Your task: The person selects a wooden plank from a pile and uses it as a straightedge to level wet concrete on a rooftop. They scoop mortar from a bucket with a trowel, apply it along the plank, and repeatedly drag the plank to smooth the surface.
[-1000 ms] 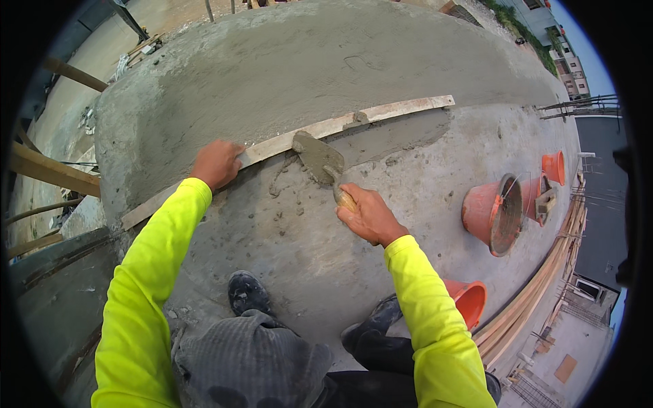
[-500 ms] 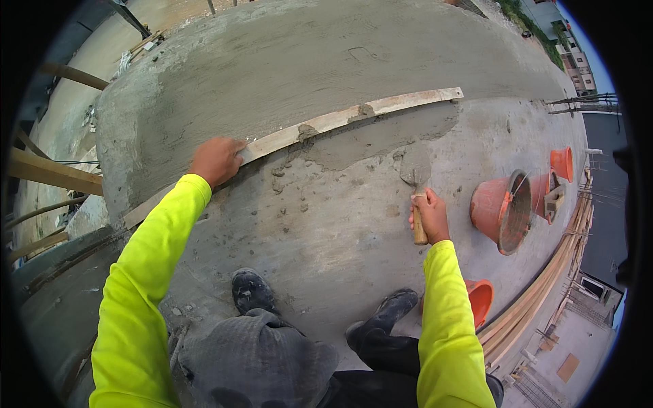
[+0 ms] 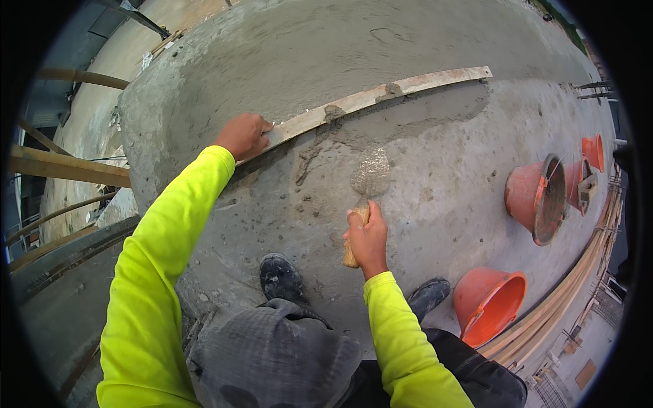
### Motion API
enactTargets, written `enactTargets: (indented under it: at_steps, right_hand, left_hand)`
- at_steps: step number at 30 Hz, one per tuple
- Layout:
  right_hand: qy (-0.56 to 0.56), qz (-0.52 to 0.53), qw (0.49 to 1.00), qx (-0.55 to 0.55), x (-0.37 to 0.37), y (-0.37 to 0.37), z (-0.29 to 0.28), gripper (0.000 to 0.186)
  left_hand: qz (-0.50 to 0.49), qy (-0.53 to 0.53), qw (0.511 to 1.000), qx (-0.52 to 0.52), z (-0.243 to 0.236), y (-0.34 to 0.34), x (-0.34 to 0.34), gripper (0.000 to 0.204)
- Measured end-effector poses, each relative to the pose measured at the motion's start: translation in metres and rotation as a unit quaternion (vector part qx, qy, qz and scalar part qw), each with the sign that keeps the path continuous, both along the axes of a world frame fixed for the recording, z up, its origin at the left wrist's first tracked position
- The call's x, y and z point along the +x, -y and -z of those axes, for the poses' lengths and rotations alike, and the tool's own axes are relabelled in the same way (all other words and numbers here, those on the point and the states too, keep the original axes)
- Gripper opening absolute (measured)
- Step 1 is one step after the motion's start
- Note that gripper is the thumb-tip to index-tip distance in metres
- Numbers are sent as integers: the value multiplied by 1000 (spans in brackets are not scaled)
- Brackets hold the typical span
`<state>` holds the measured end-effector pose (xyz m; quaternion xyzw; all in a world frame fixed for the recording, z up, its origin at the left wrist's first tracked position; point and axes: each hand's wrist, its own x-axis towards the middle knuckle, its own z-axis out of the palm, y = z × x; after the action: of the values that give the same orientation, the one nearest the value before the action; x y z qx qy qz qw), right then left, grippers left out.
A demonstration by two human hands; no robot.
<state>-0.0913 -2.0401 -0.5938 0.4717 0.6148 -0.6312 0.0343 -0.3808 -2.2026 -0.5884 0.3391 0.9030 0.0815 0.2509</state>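
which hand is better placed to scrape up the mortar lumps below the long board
Probably the right hand: it grips the trowel, whose blade is near the mortar lumps, while the left hand is occupied at the long board.

Over the concrete (image 3: 456, 156) there is room to pass between the trowel (image 3: 371, 173) and the rust-red bucket (image 3: 525, 193). Ahead, the straightedge (image 3: 367, 101) blocks a low sweep, the left hand (image 3: 243, 136) upon it; nearer, the boots (image 3: 281, 275) and orange bucket (image 3: 473, 294) obstruct.
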Motion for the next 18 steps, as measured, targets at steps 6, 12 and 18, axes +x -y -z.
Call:
enactTargets:
  at_steps: [6, 12, 18]
  right_hand:
    - [-174, -255, 898, 313, -11, 56, 30, 55]
    - [-36, -69, 993, 85, 30, 79, 7, 48]
    - [-102, -262, 957, 73, 21, 88, -4, 56]
  left_hand:
    - [50, -14, 999, -13, 0, -3, -6, 39]
    - [47, -12, 999, 6, 6, 1, -8, 39]
    - [23, -2, 1000, -8, 8, -1, -6, 35]
